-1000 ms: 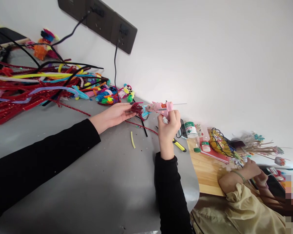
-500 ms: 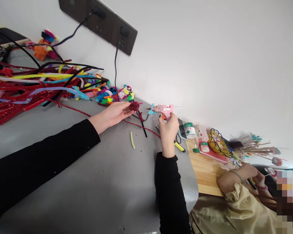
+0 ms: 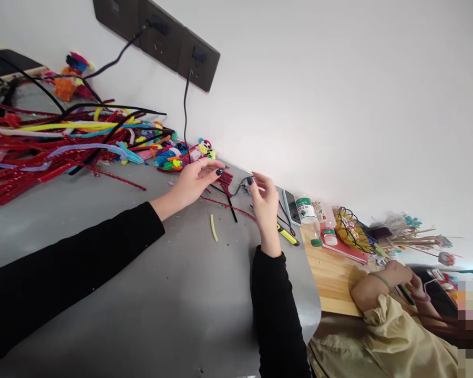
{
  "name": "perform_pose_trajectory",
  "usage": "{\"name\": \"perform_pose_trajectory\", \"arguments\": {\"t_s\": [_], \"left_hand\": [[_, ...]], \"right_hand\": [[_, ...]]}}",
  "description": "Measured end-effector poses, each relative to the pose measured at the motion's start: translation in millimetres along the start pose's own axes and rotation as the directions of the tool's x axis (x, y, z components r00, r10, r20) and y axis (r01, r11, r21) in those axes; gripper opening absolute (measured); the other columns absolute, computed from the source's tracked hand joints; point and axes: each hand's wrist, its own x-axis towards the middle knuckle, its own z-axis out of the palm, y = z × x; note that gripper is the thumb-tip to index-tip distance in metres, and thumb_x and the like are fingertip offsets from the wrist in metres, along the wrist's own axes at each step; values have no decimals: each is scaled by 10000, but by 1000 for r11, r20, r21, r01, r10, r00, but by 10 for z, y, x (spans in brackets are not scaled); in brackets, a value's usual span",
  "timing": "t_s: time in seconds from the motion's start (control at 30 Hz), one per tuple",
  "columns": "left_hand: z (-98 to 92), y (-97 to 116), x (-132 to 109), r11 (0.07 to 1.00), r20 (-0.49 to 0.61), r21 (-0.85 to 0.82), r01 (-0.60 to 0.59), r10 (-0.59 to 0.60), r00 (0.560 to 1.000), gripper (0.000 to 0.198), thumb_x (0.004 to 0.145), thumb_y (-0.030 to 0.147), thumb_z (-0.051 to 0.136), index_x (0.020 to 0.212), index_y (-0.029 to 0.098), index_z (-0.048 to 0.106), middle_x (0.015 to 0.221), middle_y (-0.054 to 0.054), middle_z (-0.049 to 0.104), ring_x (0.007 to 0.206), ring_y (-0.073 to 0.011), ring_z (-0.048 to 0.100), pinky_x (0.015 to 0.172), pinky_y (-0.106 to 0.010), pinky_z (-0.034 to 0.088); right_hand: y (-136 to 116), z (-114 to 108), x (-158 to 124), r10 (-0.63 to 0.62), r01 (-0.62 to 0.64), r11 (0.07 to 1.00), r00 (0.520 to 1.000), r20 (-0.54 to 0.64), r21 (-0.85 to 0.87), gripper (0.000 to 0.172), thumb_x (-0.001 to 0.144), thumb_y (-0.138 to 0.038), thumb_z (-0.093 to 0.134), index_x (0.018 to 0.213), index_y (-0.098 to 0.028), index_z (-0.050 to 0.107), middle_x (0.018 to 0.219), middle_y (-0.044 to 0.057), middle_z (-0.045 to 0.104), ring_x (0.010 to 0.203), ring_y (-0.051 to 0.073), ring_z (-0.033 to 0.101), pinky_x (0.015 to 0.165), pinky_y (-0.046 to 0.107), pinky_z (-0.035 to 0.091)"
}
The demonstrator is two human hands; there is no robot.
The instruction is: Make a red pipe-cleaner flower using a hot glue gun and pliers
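Observation:
My left hand (image 3: 193,184) is closed, thumb and fingers pinching a dark red bundle of glittery pipe cleaners (image 3: 225,182) above the grey tabletop (image 3: 173,294). My right hand (image 3: 265,197) is just to the right of the bundle, fingers apart and curved, with nothing visible in its grasp. Behind its fingertips shows a small bit of metal and light blue (image 3: 245,186); the rest of the glue gun is hidden there or out of sight. Below the hands lie a red pipe cleaner strand (image 3: 230,206) and a short yellow piece (image 3: 213,228).
Many coloured pipe cleaners (image 3: 55,142) are heaped at left. A yellow cutter (image 3: 287,234), a phone (image 3: 291,206) and a bottle (image 3: 308,212) stand or lie at right. A cord hangs from the wall socket (image 3: 199,58). Another person's arm (image 3: 372,289) is at far right.
My right hand has let go of the pink glue gun, which is now mostly out of sight. My left hand has turned, its thumb now on top, tilting the dark red bundle.

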Motion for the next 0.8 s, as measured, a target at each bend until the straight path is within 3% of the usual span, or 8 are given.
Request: {"name": "perform_pose_trajectory", "arguments": {"t_s": [0.07,0.2,0.53,0.8], "left_hand": [[14,21,-30,997,44,63,-45,42,998,161,861,243,776,1000,181,725,1084,-76,745,1068,-238,684,957,-310,542],[18,-4,-44,995,85,81,-61,55,995,228,855,328,791,1022,184,733,1138,-92,749,1098,-256,683,999,-333,524],[-9,-17,-57,997,140,51,-66,58,988,360,788,378,850,1062,166,749,1158,-116,765,1101,-272,701,992,-365,557],[-17,-73,-20,998,162,-65,19,-8,987,456,686,372,925,1062,170,765,1208,-122,761,1188,-291,685,1065,-409,535]], "right_hand": [[-131,96,-50,-31,-2,977,988,150,213,396,958,-497,611,1208,-199,681,1096,107,753,1025,200,711,897,361,600],[-264,202,-119,-73,-4,936,976,206,351,294,910,-447,700,1093,-218,723,1103,78,759,1026,193,728,937,358,613],[-266,174,-130,-176,144,958,978,113,248,157,944,-332,638,1013,-227,732,990,45,733,881,161,708,847,325,618],[-254,174,-130,-230,209,952,971,70,226,127,956,-298,640,1016,-220,721,980,48,721,885,161,706,827,315,606]]}}
